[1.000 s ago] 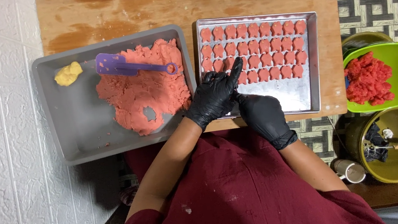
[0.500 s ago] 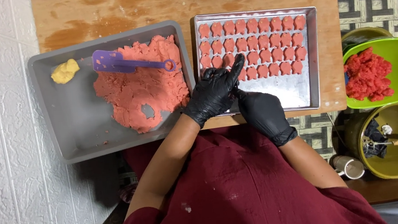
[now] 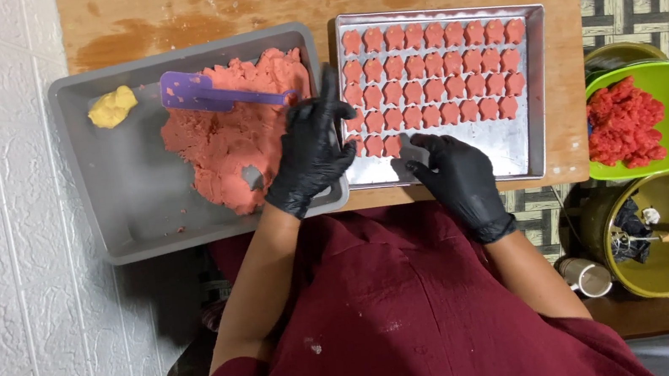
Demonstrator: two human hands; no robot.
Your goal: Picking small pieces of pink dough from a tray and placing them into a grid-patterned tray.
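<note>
Pink dough pieces rowed in tray

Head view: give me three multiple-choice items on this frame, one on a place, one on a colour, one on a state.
1. Where does the purple spatula lie?
A. on the pink dough in the grey tray
B. in the green bowl
C. on the floor

2. What colour is the small lump in the grey tray's far left corner?
A. blue
B. yellow
C. white

3. How full is the metal baking tray of cut pieces?
A. empty
B. wholly covered
C. rows at the far side, bare metal near the person

Answers: 1 A, the spatula rests on the dough; 2 B, the lump is yellow; 3 C, the strip by the right hand is bare.
</note>
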